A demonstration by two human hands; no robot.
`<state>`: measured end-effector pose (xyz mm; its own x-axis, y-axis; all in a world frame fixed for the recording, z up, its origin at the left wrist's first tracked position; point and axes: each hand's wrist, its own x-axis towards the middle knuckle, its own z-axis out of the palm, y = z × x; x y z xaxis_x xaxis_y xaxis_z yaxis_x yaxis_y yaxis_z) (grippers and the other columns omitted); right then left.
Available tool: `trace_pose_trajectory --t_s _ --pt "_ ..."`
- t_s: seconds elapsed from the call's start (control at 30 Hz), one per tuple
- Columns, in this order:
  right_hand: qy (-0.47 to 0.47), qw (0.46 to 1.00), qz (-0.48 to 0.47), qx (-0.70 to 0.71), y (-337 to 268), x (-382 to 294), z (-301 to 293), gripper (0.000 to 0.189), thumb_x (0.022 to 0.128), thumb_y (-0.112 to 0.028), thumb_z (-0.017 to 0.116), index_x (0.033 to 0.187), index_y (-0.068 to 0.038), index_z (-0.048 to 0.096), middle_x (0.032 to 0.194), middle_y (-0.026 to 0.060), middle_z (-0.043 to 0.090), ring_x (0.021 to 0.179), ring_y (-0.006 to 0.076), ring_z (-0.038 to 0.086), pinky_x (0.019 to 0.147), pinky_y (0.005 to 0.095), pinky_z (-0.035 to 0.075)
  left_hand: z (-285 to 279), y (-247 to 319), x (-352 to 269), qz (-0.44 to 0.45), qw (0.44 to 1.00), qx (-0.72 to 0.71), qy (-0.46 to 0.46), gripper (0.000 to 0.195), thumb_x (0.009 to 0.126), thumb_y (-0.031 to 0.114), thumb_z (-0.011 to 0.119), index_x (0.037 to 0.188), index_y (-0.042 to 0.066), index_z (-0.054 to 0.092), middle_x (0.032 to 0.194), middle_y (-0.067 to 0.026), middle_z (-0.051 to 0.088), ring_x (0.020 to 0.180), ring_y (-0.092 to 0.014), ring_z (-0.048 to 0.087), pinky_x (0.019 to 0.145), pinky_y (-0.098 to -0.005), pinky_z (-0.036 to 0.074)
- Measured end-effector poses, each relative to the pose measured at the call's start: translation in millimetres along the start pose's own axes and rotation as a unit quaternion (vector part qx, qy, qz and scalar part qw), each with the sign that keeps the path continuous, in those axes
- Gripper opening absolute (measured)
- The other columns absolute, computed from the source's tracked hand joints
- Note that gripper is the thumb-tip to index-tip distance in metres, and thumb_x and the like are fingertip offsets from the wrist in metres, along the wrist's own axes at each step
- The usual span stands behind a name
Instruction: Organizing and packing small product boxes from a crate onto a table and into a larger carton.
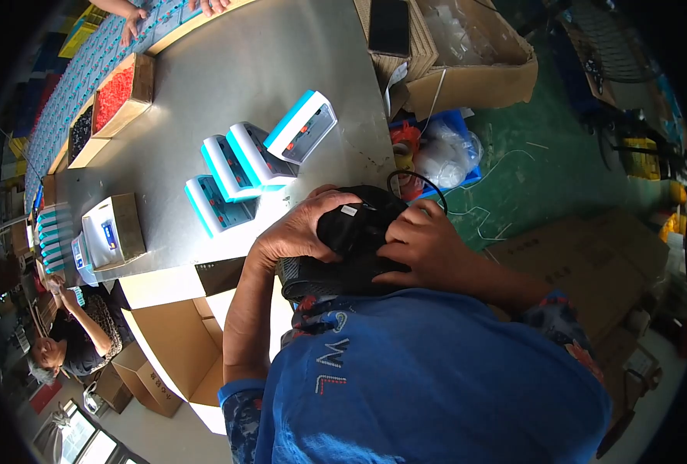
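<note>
A black device (343, 229) with a small white label is held close to my body, at the table's near edge. My left hand (297, 229) wraps its left side, thumb over the top. On its right side, my right hand (419, 243) curls its fingers against it, hiding part of it. From there a black cable (418, 173) loops up and over. Dark fabric with a mesh edge, apparently a bag (314, 277), lies beneath the device. Several white-and-turquoise cases with clear windows (308, 127) stand on the metal table (204, 87) beyond my left hand.
Wooden bins hold red pieces (114, 90) and dark pieces (81, 136). A small box (126, 229) sits at the table's left. An open carton (175, 336) stands below the edge. A blue crate (471, 124) holds plastic bags. Another person (82, 330) sits left; someone's hands (132, 26) show above.
</note>
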<state>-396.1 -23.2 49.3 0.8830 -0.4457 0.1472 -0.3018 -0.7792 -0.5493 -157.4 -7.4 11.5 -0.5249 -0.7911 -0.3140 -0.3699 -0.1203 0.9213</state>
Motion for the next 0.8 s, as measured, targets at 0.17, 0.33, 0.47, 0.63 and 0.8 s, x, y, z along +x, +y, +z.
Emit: trace_pose_trajectory --t_s 0.17,0.33,0.47,0.63,0.8 --pt "0.043 0.998 0.021 -0.033 0 3 6 0.031 0.062 -0.030 0.071 0.086 -0.012 0.062 0.081 0.0003 0.052 0.082 0.0195 0.048 0.076 0.0357 0.036 -3 -2 0 0.008 0.999 -0.018 -0.029 0.081 0.042 0.017 0.073 0.119 0.012 0.048 0.117 -0.0113 0.045 0.114 -0.028 0.038 0.100 -0.0337 0.029" --pt "0.085 0.994 0.028 -0.060 3 9 13 0.036 0.056 -0.024 0.072 0.086 -0.010 0.059 0.080 0.0015 0.049 0.079 0.0198 0.048 0.073 0.0356 0.037 -5 -2 0 0.038 0.998 -0.028 -0.038 0.082 0.042 0.016 0.073 0.119 0.010 0.047 0.115 -0.0119 0.046 0.111 -0.028 0.040 0.099 -0.0333 0.030" --pt "0.085 0.994 0.022 -0.064 5 13 18 0.034 0.055 -0.021 0.072 0.085 -0.009 0.060 0.079 0.0016 0.049 0.078 0.0200 0.048 0.072 0.0359 0.037 -5 -4 -3 0.041 0.998 -0.024 -0.044 0.082 0.041 0.016 0.073 0.119 0.009 0.047 0.114 -0.0119 0.047 0.111 -0.029 0.041 0.098 -0.0328 0.031" --pt "0.044 0.996 0.025 -0.068 3 14 17 0.030 0.060 -0.019 0.069 0.088 -0.008 0.063 0.081 0.0020 0.051 0.080 0.0208 0.048 0.076 0.0351 0.039 -6 -8 -4 0.038 0.998 -0.022 -0.044 0.083 0.042 0.016 0.073 0.120 0.010 0.047 0.114 -0.0121 0.047 0.110 -0.028 0.042 0.098 -0.0324 0.031" --pt "0.063 0.993 0.001 -0.098 5 17 22 0.027 0.058 -0.015 0.068 0.084 -0.010 0.064 0.077 0.0004 0.051 0.077 0.0205 0.049 0.076 0.0353 0.039 -10 -10 -4 0.037 0.998 -0.021 -0.049 0.083 0.042 0.016 0.073 0.121 0.011 0.046 0.114 -0.0125 0.047 0.110 -0.028 0.043 0.097 -0.0319 0.031"
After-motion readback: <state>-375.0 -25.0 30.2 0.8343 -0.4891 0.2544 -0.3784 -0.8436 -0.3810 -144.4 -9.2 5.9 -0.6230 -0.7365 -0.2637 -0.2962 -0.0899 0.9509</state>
